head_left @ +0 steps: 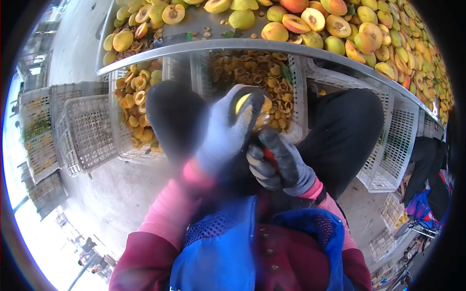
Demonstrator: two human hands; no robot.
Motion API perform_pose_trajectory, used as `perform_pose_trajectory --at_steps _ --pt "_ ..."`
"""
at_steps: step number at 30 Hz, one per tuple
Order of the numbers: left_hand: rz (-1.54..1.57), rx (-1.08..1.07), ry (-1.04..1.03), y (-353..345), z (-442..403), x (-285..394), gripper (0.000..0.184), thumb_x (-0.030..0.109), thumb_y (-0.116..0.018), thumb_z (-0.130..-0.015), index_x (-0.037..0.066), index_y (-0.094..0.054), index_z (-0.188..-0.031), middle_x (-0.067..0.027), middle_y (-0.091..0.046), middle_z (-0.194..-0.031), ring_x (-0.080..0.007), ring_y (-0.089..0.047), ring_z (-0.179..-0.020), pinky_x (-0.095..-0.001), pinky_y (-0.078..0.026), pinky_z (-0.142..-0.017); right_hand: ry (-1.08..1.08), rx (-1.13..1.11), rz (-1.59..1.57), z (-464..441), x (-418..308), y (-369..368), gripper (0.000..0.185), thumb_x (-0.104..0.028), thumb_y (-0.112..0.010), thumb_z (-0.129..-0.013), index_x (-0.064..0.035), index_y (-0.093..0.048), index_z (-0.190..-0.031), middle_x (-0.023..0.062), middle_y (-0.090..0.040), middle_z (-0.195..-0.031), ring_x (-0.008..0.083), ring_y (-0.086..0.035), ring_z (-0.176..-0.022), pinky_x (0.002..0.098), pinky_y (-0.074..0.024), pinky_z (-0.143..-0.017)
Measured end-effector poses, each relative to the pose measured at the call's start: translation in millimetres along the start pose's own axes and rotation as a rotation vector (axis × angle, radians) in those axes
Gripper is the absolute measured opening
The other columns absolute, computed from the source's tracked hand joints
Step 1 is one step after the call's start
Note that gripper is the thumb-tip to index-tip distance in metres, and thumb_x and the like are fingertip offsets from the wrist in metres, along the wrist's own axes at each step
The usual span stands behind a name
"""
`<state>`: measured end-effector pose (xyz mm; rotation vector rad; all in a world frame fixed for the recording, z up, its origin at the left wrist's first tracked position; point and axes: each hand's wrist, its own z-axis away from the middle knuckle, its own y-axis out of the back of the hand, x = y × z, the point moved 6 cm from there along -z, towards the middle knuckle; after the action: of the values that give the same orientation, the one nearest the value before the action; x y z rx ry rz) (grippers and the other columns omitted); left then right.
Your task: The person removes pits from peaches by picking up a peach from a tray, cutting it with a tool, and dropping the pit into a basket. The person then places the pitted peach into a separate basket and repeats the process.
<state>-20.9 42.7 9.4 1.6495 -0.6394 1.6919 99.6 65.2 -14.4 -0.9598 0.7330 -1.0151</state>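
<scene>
My left hand, in a grey-blue glove with dark fingers, is wrapped round a yellow peach in front of my lap. Part of the fruit shows between thumb and fingers. Just below and to the right, my right hand, gloved in dark grey, is closed round a tool with a red handle. The tool's working end is hidden, close to the fruit. Beneath the hands stands a white plastic crate holding many brownish-orange peach halves.
A metal-edged table crosses ahead, heaped with whole and cut peaches. Another crate of peach halves stands left of my knees. Stacked crates stand farther left, more crates to the right. Another person's dark-clothed leg shows at far right.
</scene>
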Motion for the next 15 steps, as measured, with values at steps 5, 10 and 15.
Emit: perform_pose_trajectory --at_steps 5,10,15 --pt "0.245 -0.058 0.160 -9.5 2.7 -23.0 0.020 0.014 -0.058 -0.089 -0.001 -0.058 -0.102 -0.0084 -0.062 -0.088 -0.0119 -0.056 -0.080 -0.0256 -0.047 -0.074 -0.094 -0.488 -0.568 -8.5 10.6 -9.8 0.044 -0.051 -0.033 -0.096 -0.0135 -0.047 -0.078 -0.0051 -0.035 -0.056 0.0077 -0.032 -0.040 0.0223 -0.0256 -0.033" --pt "-0.295 0.026 -0.373 -3.5 8.4 -17.2 0.026 0.020 -0.054 -0.087 -0.002 -0.057 -0.101 -0.0106 -0.057 -0.078 -0.0168 -0.055 -0.071 -0.0283 -0.046 -0.067 -0.115 -0.594 -0.677 -17.8 22.6 -0.8 0.046 -0.048 -0.036 -0.097 -0.0053 -0.054 -0.093 -0.0021 -0.038 -0.053 0.0052 -0.032 -0.036 0.0208 -0.0271 -0.030" --pt "-0.189 -0.083 -0.028 17.0 3.5 -19.2 0.030 0.025 -0.050 -0.089 -0.003 -0.059 -0.097 -0.0078 -0.057 -0.078 -0.0136 -0.054 -0.070 -0.0268 -0.045 -0.066 -0.188 -0.295 -0.435 -19.3 25.7 4.4 0.042 -0.047 -0.035 -0.097 -0.0095 -0.052 -0.093 -0.0039 -0.037 -0.054 0.0056 -0.034 -0.040 0.0215 -0.0296 -0.036"
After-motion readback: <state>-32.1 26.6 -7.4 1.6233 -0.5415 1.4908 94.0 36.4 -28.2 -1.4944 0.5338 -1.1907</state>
